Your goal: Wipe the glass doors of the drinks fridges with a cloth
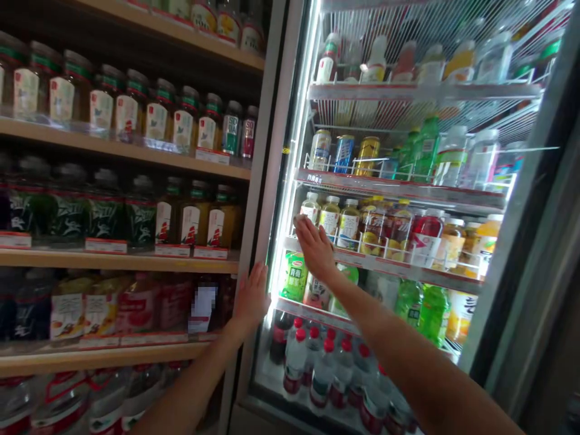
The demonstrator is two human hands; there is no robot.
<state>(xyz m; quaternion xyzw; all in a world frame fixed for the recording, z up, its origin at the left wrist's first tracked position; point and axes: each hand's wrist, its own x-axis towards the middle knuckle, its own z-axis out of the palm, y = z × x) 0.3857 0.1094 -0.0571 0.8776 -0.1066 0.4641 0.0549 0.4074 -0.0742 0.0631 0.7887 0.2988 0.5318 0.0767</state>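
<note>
My right hand [316, 246] is stretched out flat against the glass door [421, 241] of a lit drinks fridge, in front of a row of bottled teas [348, 223]. A small pale patch shows at its fingertips; I cannot tell whether it is a cloth or something behind the glass. My left hand [252, 295] lies with fingers extended on the grey door frame [260, 199] at the fridge's left edge. Behind the glass near my right hand stand a green drink carton [293, 278] and several cans [344, 154].
Wooden shelves [113, 257] on the left hold rows of bottled drinks [106, 202]. At the fridge bottom are red-capped bottles [324, 368]. White wire shelves [421, 90] cross the fridge interior. A dark frame [507, 241] borders the right side. A blurred patch [202, 308] covers a lower shelf spot.
</note>
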